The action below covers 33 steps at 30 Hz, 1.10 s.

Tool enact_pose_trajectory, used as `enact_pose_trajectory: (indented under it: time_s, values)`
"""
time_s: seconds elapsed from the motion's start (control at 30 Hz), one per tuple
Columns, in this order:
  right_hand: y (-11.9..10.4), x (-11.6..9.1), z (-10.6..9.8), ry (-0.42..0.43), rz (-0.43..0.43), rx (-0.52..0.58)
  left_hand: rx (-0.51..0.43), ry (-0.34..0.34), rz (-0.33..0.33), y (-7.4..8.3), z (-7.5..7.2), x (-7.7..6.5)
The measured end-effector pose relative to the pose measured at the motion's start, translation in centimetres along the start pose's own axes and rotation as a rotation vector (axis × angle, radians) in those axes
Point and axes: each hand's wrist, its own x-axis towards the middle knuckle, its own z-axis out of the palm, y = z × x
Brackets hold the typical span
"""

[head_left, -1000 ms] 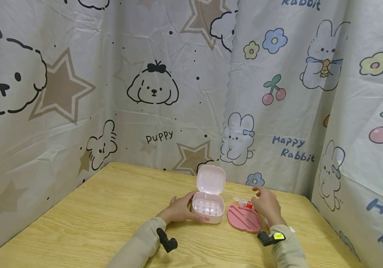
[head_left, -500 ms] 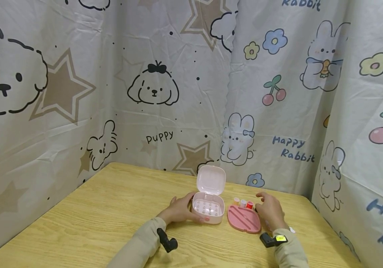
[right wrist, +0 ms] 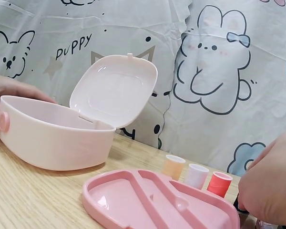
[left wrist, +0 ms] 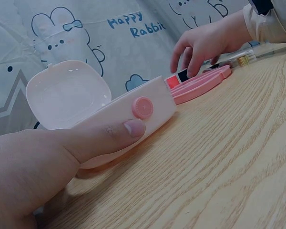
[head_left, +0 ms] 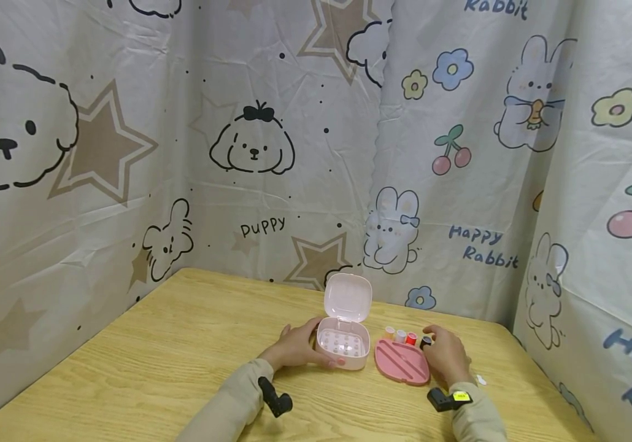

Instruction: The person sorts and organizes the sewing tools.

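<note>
Pale off-white creased cloth sheeting (head_left: 272, 184) hangs on left, back and right, standing in for walls. Left and middle: black-outlined puppy faces (head_left: 252, 147), brown five-pointed stars (head_left: 107, 144), black "Puppy" lettering (head_left: 262, 226). Past a wavy vertical edge: white rabbits (head_left: 390, 239), pink cherries (head_left: 442, 164), blue and yellow flowers (head_left: 453, 69), blue "Happy Rabbit" lettering (head_left: 475, 234). Light yellow wood-grain tabletop (head_left: 128, 368) reaches into the cloth corner. Light soft; shadow along the right-hand fold.

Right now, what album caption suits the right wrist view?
Left fingers grip an open pale-pink box beside a pink tray and upright thread spools.
</note>
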Motion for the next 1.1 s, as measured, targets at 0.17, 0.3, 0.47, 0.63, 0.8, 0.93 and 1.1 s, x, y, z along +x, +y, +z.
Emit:
enact_pose_trajectory:
  time_s: [0.17,0.3,0.47,0.63,0.8,0.93,1.1]
  values:
    - [0.15,-0.07,0.22,0.007,0.003,-0.009,-0.012,-0.006,-0.001,-0.04,0.05,0.02]
    - [0.22,-0.19,0.43,0.016,0.012,-0.014,-0.013,-0.004,-0.002,-0.07,0.09,-0.01]
    - [0.20,-0.25,0.58,0.029,0.011,-0.035,-0.011,-0.002,-0.002,-0.07,0.12,-0.02]
    - [0.12,-0.15,0.74,0.037,0.023,-0.048,-0.009,-0.002,0.004,-0.12,0.06,0.07]
    - [0.11,-0.06,0.89,0.040,0.035,-0.050,-0.016,-0.006,0.009,-0.17,-0.02,0.11]
    - [0.21,-0.05,0.93,0.038,0.029,-0.043,-0.020,-0.006,0.009,-0.17,0.00,0.08]
    - [0.32,-0.08,0.94,0.045,0.017,-0.048,-0.021,-0.007,0.006,-0.17,0.06,0.08]
